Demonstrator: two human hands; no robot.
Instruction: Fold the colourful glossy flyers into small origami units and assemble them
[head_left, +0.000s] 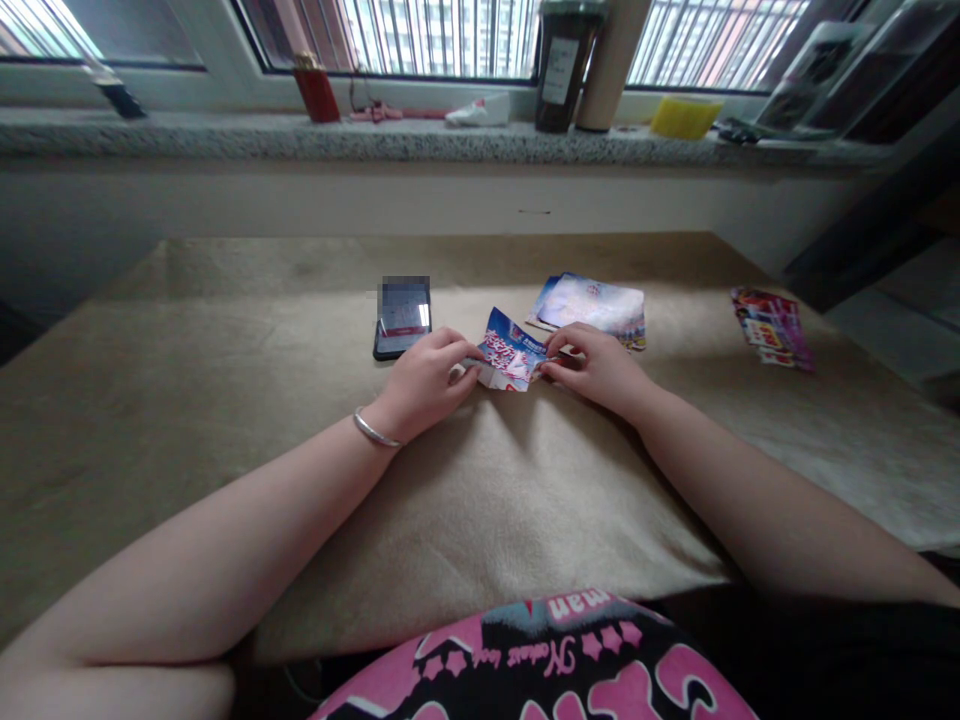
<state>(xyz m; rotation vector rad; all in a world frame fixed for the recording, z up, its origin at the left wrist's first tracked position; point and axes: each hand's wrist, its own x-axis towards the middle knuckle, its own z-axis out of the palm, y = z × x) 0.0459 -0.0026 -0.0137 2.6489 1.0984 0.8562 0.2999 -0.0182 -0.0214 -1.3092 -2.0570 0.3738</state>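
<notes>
Between my two hands is a partly folded sheet of printed paper [511,352], blue with bold red and white lettering, its lower part bent up. My left hand [435,375] pinches its left edge between thumb and fingers. On the opposite edge, my right hand [589,365] has a similar pinch. Just beyond my left hand lies a phone [403,325] with its screen lit and partly blurred out. A small stack of glossy printed sheets [592,303] rests behind my right hand, and its near edge is partly covered by that hand.
A fanned pile of pink and red packets [772,328] lies at the table's right side. The table [225,400] has a tan cover. On the stone windowsill [247,140] stand a red bottle [315,92], a dark lidded jar [561,75] and a yellow roll [685,117].
</notes>
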